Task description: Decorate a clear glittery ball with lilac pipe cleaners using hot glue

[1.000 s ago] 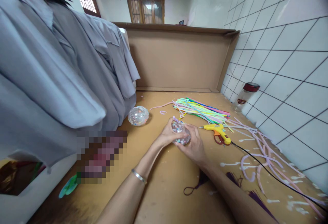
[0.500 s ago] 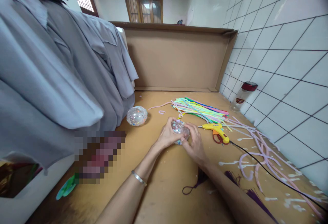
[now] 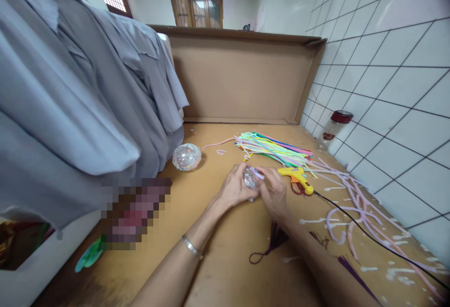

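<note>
My left hand [image 3: 232, 186] is wrapped round a small clear faceted ball [image 3: 249, 180] with coloured specks, held just over the table. A short lilac strip of pipe cleaner [image 3: 256, 172] lies across the ball's upper right side. The fingertips of my right hand [image 3: 276, 192] are pinched at the strip's right end, against the ball. Fingers and palm hide part of the ball. Close beyond my right hand lies a yellow glue gun [image 3: 293, 175], its nozzle tip hidden behind that hand.
A second clear faceted ball [image 3: 187, 157] sits at left. Behind my hands lies a bundle of coloured pipe cleaners [image 3: 272, 148]. Purple tassels [image 3: 277, 237] lie near my right forearm. A glue gun cord [image 3: 365, 232] runs right. A lidded jar [image 3: 332, 131] stands by the tiled wall.
The ball has been turned and shifted slightly right, bringing the lilac strip into view on its right side. My right hand has moved right, its fingers now at the strip.
</note>
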Available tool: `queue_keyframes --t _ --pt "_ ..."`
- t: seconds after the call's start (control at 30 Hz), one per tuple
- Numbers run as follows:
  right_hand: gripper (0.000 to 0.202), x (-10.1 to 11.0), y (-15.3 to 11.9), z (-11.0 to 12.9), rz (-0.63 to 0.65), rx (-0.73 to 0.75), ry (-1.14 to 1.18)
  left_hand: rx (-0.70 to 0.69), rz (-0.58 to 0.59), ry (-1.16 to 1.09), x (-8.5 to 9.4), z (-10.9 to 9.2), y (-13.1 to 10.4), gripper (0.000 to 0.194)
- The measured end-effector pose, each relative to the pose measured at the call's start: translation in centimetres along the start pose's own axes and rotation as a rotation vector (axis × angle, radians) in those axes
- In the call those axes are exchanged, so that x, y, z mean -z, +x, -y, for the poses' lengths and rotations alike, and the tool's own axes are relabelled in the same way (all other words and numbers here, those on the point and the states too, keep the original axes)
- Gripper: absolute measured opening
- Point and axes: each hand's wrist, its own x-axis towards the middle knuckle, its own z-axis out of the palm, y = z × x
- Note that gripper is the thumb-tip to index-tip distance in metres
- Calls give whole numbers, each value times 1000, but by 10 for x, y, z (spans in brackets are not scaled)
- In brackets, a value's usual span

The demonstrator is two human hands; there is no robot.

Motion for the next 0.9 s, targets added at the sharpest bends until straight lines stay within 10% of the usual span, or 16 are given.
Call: queue_keyframes --t 0.3,0.9 --pt "22 6 4 -3 39 141 -71 -62 -6 26 -3 4 0 56" --pt "9 3 0 8 -87 -206 188 25 9 -11 0 8 3 62"
